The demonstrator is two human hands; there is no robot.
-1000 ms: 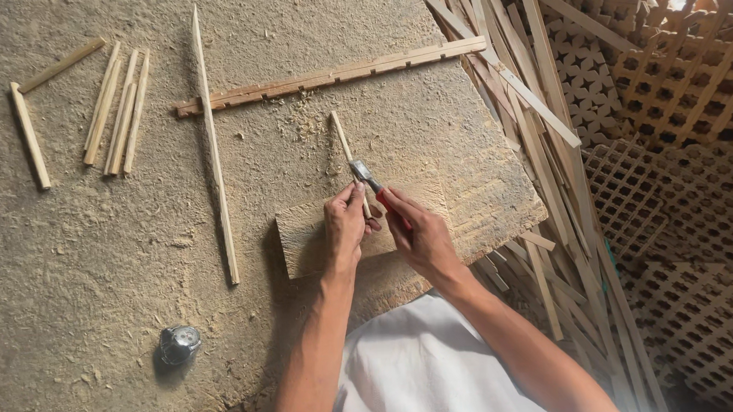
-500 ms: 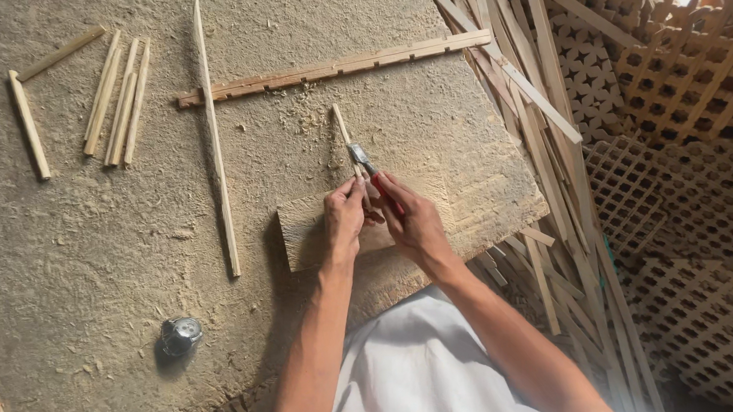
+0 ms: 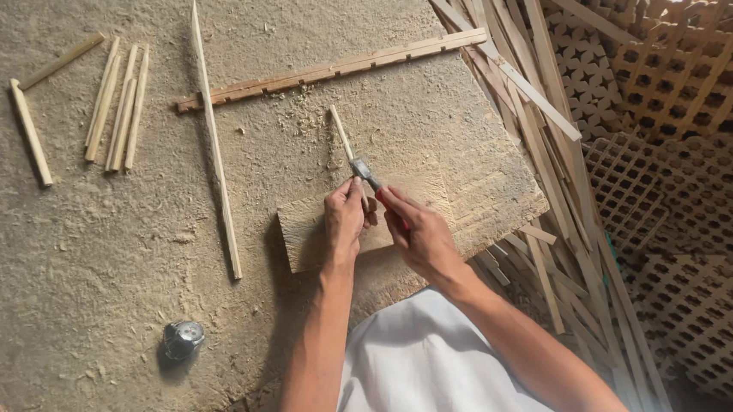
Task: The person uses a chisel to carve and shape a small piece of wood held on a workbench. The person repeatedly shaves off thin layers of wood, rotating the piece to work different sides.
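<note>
- While the left hand [image 3: 346, 220] pinned a thin pale wooden stick [image 3: 343, 137] onto a small flat wooden block [image 3: 304, 232], the right hand [image 3: 420, 237] gripped a red-handled metal chisel [image 3: 367, 176] against it.
- Both lay on the sawdust-covered table [image 3: 86, 251], near a long notched wooden strip [image 3: 331, 68].

A long notched strip [image 3: 331, 66] lay across the dusty worktable [image 3: 88, 277], crossed by a thin pointed stick [image 3: 214, 148]. Short sticks [image 3: 114, 107] sat far left, a small metal tin [image 3: 183, 338] near the edge. Lattice panels [image 3: 687, 123] were stacked to the right.
</note>
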